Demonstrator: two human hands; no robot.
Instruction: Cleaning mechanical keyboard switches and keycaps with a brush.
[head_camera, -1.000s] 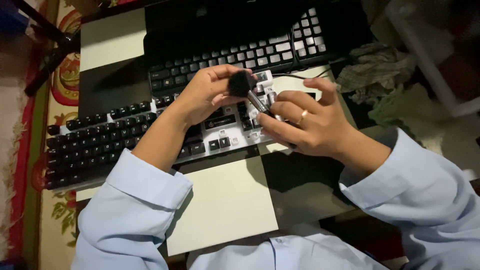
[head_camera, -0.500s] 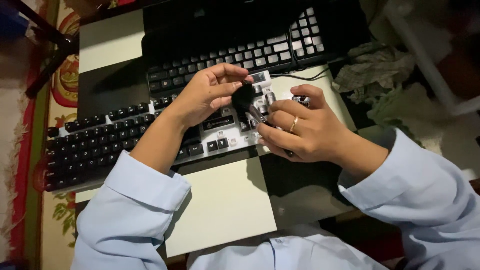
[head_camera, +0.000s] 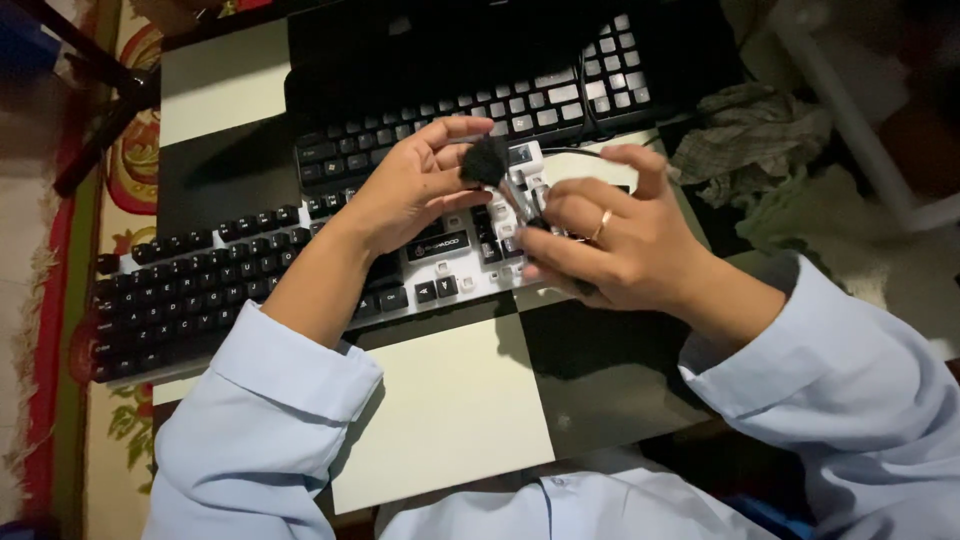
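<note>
Holding: small brush (head_camera: 497, 172) w/ dark fluffy head, gripped between both hands over the front keyboard's right end.
Brush axis: long axis runs diag., head up-left, handle down-right into the right palm. Head points toward the left fingertips and the rear keyboard.
Brush head: at approx. the gap between the two hands, just above the white keys; can't tell if bristles touch the keys.
Right hand (head_camera: 610, 245): fingers curled shut round the handle, index lifted and sticking out straight, ring on one finger. Handle mostly hidden in the fist.
Left hand (head_camera: 410, 190): thumb and index half open, tips pinching or just touching the bristle tuft; other fingers loosely bent under. Can't tell how firm the pinch is.
Nearer hand: right has the handle; left is only at the tip end, so brush lies right-to-left from grip to tip.
Front keyboard (head_camera: 200, 290): black keys on a white base, angled across the table, under both wrists; a few keys at its right end are white.
Rear keyboard (head_camera: 480, 110): black w/ pale keys, behind the hands, cable running off its right side.
Table (head_camera: 450, 410): checker top, cream and black squares.
Cloth (head_camera: 750, 135): crumpled rag, well right of the hands.
Sleeves (head_camera: 270, 420): light blue, both arms.
</note>
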